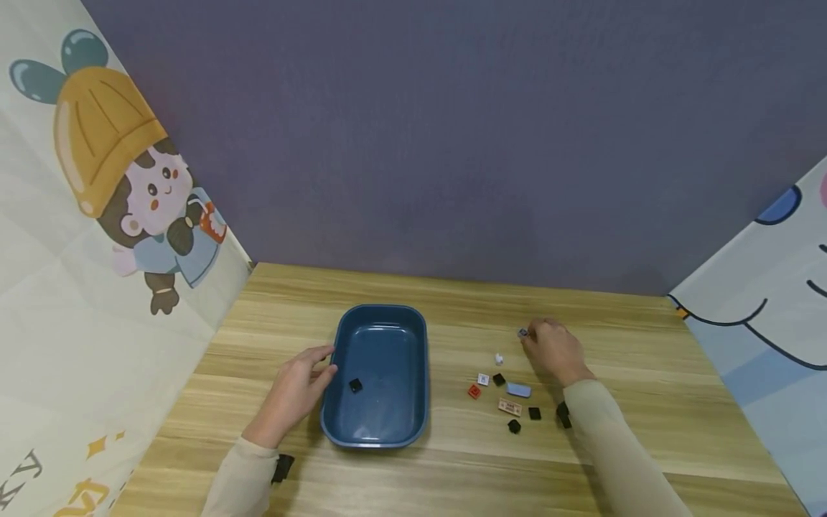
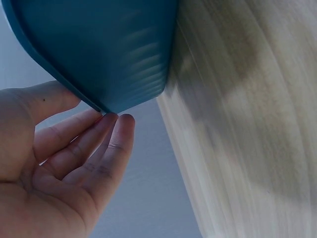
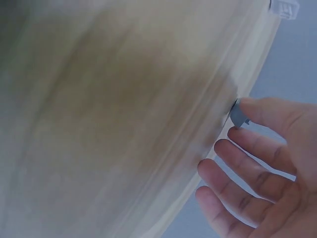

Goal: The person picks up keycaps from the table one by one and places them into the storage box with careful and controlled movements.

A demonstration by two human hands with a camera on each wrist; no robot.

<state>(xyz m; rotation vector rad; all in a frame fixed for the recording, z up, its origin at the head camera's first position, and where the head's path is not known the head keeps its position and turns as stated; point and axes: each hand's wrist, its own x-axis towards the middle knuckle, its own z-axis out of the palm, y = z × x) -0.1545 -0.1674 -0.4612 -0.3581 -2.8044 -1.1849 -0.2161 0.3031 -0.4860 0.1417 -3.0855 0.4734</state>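
My left hand [image 1: 292, 393] touches the left rim of a dark blue plastic box [image 1: 423, 388] with loosely extended fingers. The left wrist view has the thumb and fingertips [image 2: 127, 121] against the rim and outer wall of the box [image 2: 114, 44]. Inside the box lies a small black square piece [image 1: 355, 385]. Toward the back of the table, my right hand [image 1: 554, 348] pinches a small grey piece [image 1: 522, 332] between thumb and index finger. That grey piece [image 3: 238, 115] shows a rounded edge in the right wrist view, close to the tabletop; the other fingers are spread.
Between box and right arm lie a white piece [image 1: 499, 359], a white printed tile [image 1: 483, 379], a red tile [image 1: 474, 391], a light blue brick [image 1: 519, 390], a printed tan tile [image 1: 510, 407] and several black pieces [image 1: 534, 413]. A grey-blue panel [image 1: 452, 143] stands behind the wooden table [image 1: 284, 287].
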